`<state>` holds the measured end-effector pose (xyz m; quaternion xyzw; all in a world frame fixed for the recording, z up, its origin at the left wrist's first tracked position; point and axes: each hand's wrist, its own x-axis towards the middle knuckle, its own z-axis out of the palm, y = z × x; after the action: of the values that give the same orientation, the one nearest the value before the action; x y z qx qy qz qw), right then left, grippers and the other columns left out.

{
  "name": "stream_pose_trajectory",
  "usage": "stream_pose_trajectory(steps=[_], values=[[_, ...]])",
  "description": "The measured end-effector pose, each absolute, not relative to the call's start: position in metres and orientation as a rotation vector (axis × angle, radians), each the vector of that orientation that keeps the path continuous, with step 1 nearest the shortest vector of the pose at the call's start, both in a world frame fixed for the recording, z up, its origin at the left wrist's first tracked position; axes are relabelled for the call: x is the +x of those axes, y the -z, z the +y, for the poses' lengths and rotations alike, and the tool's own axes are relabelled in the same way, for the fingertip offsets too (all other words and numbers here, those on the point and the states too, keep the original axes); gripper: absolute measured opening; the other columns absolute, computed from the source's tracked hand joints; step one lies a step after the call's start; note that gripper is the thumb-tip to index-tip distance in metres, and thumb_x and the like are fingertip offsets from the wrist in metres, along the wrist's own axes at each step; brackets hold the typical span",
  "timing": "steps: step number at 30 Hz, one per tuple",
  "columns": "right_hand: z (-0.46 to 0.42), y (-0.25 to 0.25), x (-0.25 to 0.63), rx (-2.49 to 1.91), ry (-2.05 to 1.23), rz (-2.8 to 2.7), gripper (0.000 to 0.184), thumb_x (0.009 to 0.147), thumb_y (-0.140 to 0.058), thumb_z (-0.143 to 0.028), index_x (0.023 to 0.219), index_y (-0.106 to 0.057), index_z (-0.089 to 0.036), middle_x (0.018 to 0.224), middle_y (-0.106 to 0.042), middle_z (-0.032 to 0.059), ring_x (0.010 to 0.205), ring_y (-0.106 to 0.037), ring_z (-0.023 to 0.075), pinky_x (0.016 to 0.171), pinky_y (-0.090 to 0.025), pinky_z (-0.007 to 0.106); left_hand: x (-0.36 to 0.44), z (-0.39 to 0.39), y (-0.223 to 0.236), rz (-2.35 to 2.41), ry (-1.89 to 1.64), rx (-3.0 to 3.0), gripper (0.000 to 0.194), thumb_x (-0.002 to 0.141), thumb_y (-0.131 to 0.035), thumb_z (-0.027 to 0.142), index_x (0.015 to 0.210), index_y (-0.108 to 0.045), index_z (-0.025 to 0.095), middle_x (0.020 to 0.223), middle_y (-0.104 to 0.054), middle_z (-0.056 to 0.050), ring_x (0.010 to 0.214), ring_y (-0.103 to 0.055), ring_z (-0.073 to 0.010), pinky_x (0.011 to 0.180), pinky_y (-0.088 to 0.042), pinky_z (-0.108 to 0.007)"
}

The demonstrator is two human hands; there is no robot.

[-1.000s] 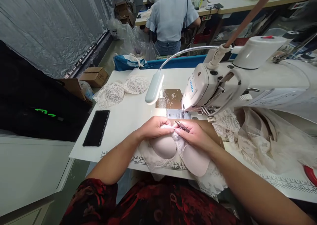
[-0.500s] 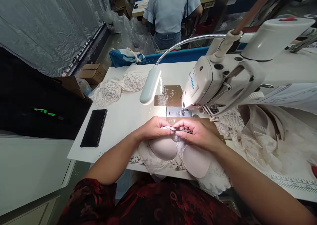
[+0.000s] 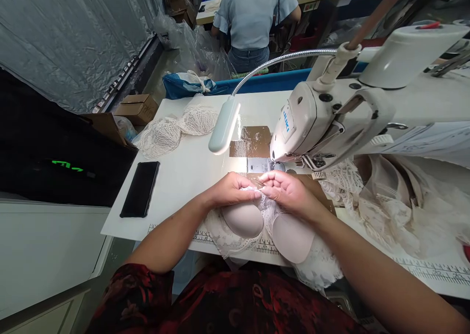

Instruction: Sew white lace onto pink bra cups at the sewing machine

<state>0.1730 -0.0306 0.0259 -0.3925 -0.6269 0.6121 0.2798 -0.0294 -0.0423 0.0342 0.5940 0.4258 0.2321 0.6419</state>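
A pale bra with two smooth cups and lace edging lies at the table's front edge. My left hand is closed, pinching the lace at the bra's middle between thumb and fingers. Close beside it, my right hand is also closed, its fingertips almost meeting the left ones. A thin metal tool in the right hand is mostly hidden by the fingers; its exact kind does not show. Just beyond both hands is the sewing machine's needle area, lit by a lamp.
The white sewing machine stands to the right with a thread cone. A black phone and a lace piece lie on the left. More lace and cups are heaped at right. A person sits ahead.
My right hand has turned slightly, and the dark tool that showed across its fingers is now mostly hidden. The left hand keeps its pinch on the lace.
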Motion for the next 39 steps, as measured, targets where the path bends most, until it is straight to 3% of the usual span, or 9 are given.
stream_pose_trajectory(steps=[3,5,11,18,23,28,32,35,39], values=[[-0.032,-0.026,0.17,-1.003,-1.769,-1.655,0.041,0.074,-0.071,-0.042,0.106,-0.056,-0.02,0.096,-0.064,0.0046,0.084,-0.062,0.0175,0.072,-0.052,0.031,-0.03,-0.042,-0.033,0.886,-0.555,1.358,0.028,0.078,-0.067,0.039,0.082,-0.073,0.012,0.082,-0.069,-0.005,0.077,-0.06,-0.0153,0.068,-0.046,-0.022],[-0.033,-0.028,0.169,-1.034,-1.753,-1.698,0.036,0.075,-0.07,-0.041,0.102,-0.058,-0.019,0.093,-0.064,0.0048,0.084,-0.061,0.0176,0.073,-0.052,0.031,-0.03,-0.042,-0.033,0.882,-0.548,1.343,0.029,0.08,-0.065,0.038,0.086,-0.073,0.011,0.086,-0.07,-0.007,0.08,-0.062,-0.0163,0.069,-0.047,-0.023],[-0.032,-0.037,0.172,-1.036,-1.639,-1.816,0.021,0.081,-0.061,-0.036,0.09,-0.062,-0.017,0.086,-0.063,0.0046,0.079,-0.057,0.0175,0.067,-0.048,0.032,-0.025,-0.043,-0.03,1.063,-0.765,1.331,0.029,0.081,-0.063,0.039,0.079,-0.069,0.011,0.08,-0.068,-0.005,0.073,-0.06,-0.0135,0.066,-0.045,-0.022],[-0.034,-0.037,0.172,-1.119,-1.644,-1.805,0.022,0.078,-0.062,-0.037,0.069,-0.055,-0.018,0.065,-0.05,-0.0024,0.061,-0.044,0.0122,0.054,-0.034,0.027,-0.028,-0.036,-0.027,1.255,-0.911,1.372,0.03,0.084,-0.058,0.04,0.07,-0.06,0.013,0.068,-0.058,0.0,0.066,-0.052,-0.0104,0.063,-0.04,-0.021],[-0.034,-0.036,0.172,-1.149,-1.719,-1.689,0.021,0.078,-0.062,-0.037,0.073,-0.055,-0.018,0.065,-0.051,-0.0024,0.06,-0.044,0.0122,0.054,-0.034,0.026,-0.036,-0.033,-0.037,1.219,-0.766,1.342,0.038,0.089,-0.048,0.046,0.079,-0.063,0.013,0.082,-0.063,-0.004,0.077,-0.056,-0.0126,0.074,-0.043,-0.024],[-0.033,-0.034,0.176,-1.146,-1.651,-1.735,0.019,0.079,-0.061,-0.036,0.076,-0.057,-0.018,0.069,-0.053,-0.0018,0.063,-0.046,0.0126,0.057,-0.037,0.026,-0.061,-0.035,-0.051,1.059,-0.407,1.376,0.042,0.069,-0.075,0.038,0.102,-0.062,0.014,0.086,-0.063,-0.003,0.076,-0.057,-0.0135,0.066,-0.043,-0.023],[-0.033,-0.035,0.179,-1.138,-1.669,-1.815,0.021,0.082,-0.059,-0.037,0.073,-0.055,-0.019,0.066,-0.05,-0.0027,0.061,-0.045,0.0116,0.054,-0.036,0.025,-0.081,-0.036,-0.057,0.999,-0.255,1.438,0.024,0.072,-0.072,0.033,0.079,-0.063,0.011,0.076,-0.059,-0.002,0.07,-0.053,-0.0121,0.061,-0.04,-0.022],[-0.033,-0.036,0.179,-1.001,-1.793,-1.942,0.026,0.081,-0.06,-0.042,0.072,-0.057,-0.018,0.064,-0.052,-0.0023,0.058,-0.045,0.0115,0.053,-0.036,0.026,-0.085,-0.036,-0.06,1.092,-0.383,1.504,0.027,0.077,-0.067,0.036,0.069,-0.058,0.012,0.065,-0.048,0.003,0.061,-0.045,-0.0082,0.056,-0.033,-0.02],[-0.033,-0.033,0.174,-1.012,-1.762,-1.716,0.034,0.079,-0.063,-0.048,0.095,-0.062,-0.018,0.088,-0.066,0.0047,0.079,-0.06,0.0184,0.069,-0.047,0.031,-0.075,-0.038,-0.06,1.109,-0.5,1.507,0.027,0.078,-0.066,0.038,0.072,-0.057,0.013,0.067,-0.048,0.003,0.063,-0.045,-0.0082,0.057,-0.035,-0.02]])
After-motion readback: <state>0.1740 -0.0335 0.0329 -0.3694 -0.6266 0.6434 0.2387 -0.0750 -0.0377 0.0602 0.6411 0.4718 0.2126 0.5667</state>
